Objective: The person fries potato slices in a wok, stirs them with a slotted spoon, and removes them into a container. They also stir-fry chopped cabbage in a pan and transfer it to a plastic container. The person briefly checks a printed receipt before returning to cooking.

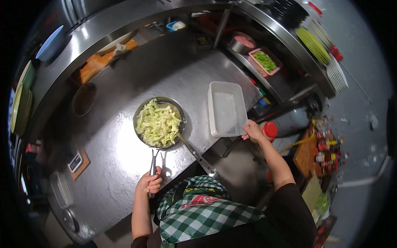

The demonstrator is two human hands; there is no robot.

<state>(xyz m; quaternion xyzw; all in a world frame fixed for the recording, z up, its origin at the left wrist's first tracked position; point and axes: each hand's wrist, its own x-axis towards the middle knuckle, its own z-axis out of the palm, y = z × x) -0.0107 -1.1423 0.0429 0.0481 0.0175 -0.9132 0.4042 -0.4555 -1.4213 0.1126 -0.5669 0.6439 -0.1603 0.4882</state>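
Observation:
My left hand is closed around a metal handle whose forked end meets the near rim of a round metal pan. Cut, pale green cauliflower pieces fill that pan, and they hide its bottom. A second, long flat handle with holes slants out of the pan towards my apron; its far end is under the cauliflower. With my right hand I grip the near right corner of a translucent plastic container. No food shows in the container, which sits right of the pan, apart from it.
Under the raised steel shelf, a pink basket of chopped greens and a metal pot stand at the right. A red-lidded jar is close to my right wrist. A scale-like device lies on the steel table.

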